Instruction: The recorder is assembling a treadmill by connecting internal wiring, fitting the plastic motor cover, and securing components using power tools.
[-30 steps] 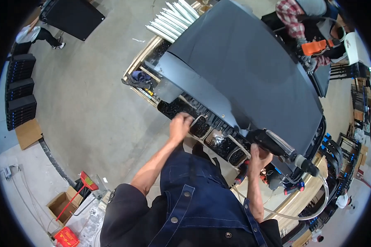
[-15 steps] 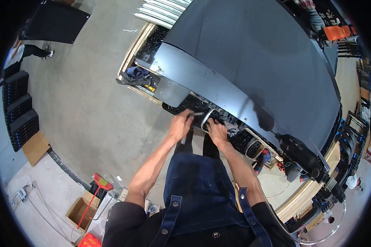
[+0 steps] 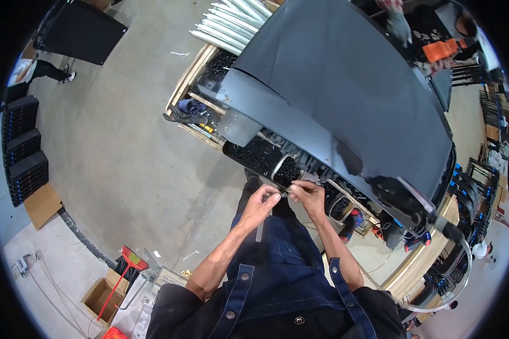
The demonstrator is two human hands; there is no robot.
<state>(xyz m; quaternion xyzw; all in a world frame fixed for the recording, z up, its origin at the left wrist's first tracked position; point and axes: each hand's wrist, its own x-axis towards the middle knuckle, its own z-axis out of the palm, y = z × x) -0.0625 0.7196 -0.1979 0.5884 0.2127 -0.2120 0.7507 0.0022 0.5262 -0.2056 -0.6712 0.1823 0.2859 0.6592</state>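
Both hands have come off the rack and met in front of the person's waist. A second ago the left hand was up at the row of small open bins under the big dark panel while the right hand was far out to the right at the edge of the surface; now the two sit fingertip to fingertip, just below the bins. Between them is a small dark part, too small to name, maybe a fastener out of the bin above. Left hand: fingers curled together, thumb and forefinger pinched toward the part. Right hand: likewise closed, fingertips on the same piece from the other side. Which hand bears it, I cannot tell; both touch it. My reading: the picking is over and the fiddling has begun, fitting or sorting something tiny with both hands before it goes anywhere. The bins hold heaps of small black pieces; the one directly above the hands is a light-rimmed tray full of them. The panel lies tilted across the wooden-framed surface, untouched. Off to the left, concrete floor, a red broom, a cardboard box. Another person's arms show at the far side of the panel, well apart.
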